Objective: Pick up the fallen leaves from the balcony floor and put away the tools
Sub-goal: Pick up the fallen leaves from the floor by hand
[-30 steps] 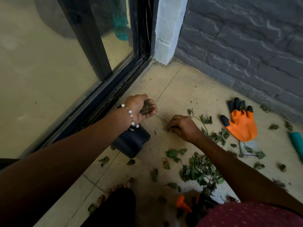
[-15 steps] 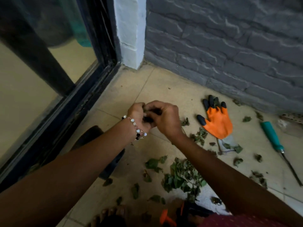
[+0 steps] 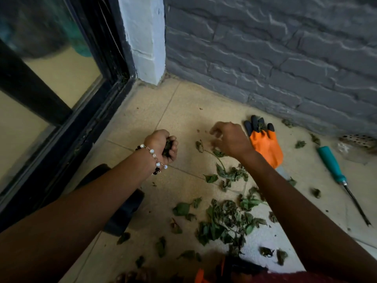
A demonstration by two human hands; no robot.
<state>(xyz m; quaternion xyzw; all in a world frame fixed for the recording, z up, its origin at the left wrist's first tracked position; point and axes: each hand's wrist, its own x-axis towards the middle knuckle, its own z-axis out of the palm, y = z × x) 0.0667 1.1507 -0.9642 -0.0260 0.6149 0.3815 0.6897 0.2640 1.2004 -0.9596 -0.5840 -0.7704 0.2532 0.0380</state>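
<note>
Corner of a tiled balcony, wall and door.

A grey stone-textured wall (image 3: 275,58) runs along the back and meets a white painted pillar (image 3: 144,37) at the corner. Left of the pillar stands a black-framed glass door (image 3: 67,78), its track (image 3: 98,117) lying along the beige floor tiles (image 3: 183,111) (thin grout lines cross them). A perforated metal piece (image 3: 358,138) lies at the far right, near the wall.
</note>
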